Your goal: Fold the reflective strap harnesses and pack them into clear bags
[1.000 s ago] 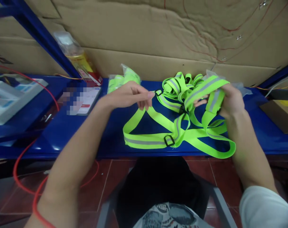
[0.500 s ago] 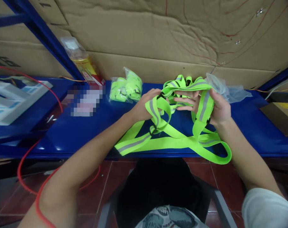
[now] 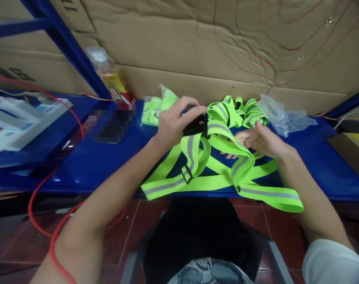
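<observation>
My left hand (image 3: 177, 120) is closed on a black buckle (image 3: 196, 127) at the end of a neon green strap (image 3: 219, 128) with a grey stripe. To its right, my right hand (image 3: 260, 140) is open, its fingers apart behind the hanging strap. The strap's loops spread over the blue table's front edge, with a black slider (image 3: 187, 174) at the left. Behind the hands lies a bundle of similar green straps (image 3: 226, 110). Packed green straps (image 3: 152, 112) in clear bags sit partly behind my left hand.
A wrapped bottle (image 3: 111, 79) stands at the back left of the blue table (image 3: 90, 169). Clear plastic bags (image 3: 278, 116) lie at the back right. White trays (image 3: 31, 122) are at far left, a cardboard box (image 3: 349, 150) at far right. A red hose crosses by my left arm.
My left hand has risen and now grips the black buckle. My right hand has let the strap go and lowered slightly. The strap's right loop has dropped and spread to the right.
</observation>
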A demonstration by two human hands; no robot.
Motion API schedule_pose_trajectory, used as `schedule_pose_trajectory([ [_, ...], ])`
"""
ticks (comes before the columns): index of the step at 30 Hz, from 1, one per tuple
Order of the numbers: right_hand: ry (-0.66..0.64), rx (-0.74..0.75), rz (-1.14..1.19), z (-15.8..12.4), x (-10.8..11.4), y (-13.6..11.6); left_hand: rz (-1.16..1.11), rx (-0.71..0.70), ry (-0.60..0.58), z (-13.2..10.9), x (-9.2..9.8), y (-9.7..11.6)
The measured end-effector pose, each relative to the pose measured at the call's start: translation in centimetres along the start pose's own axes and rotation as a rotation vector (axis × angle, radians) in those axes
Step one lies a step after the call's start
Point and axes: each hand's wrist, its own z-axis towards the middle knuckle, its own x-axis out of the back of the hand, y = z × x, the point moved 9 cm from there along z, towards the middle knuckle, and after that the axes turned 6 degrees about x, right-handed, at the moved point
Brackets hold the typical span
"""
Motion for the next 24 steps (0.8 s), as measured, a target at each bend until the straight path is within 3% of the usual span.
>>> schedule_pose_trajectory([
  [4,0.096,-0.019,0.037,1.3,0.1,1.9,-0.076,-0.031,-0.184,-0.3,-1.9,0.6],
  [9,0.352,0.035,0.052,1.7,1.9,2.5,-0.154,-0.150,-0.311,-0.7,-3.8,2.3],
  [15,0.448,0.246,-0.018,1.4,1.7,-0.4,-0.112,-0.223,-0.268,-0.5,-3.4,3.2],
  [19,0.555,0.401,-0.136,0.3,2.5,-2.2,-0.038,-0.110,-0.274,0.2,-3.1,1.5],
  [24,0.705,0.434,-0.061,-1.0,4.6,-2.7,-0.019,0.002,-0.205,0.9,-2.6,-0.9],
])
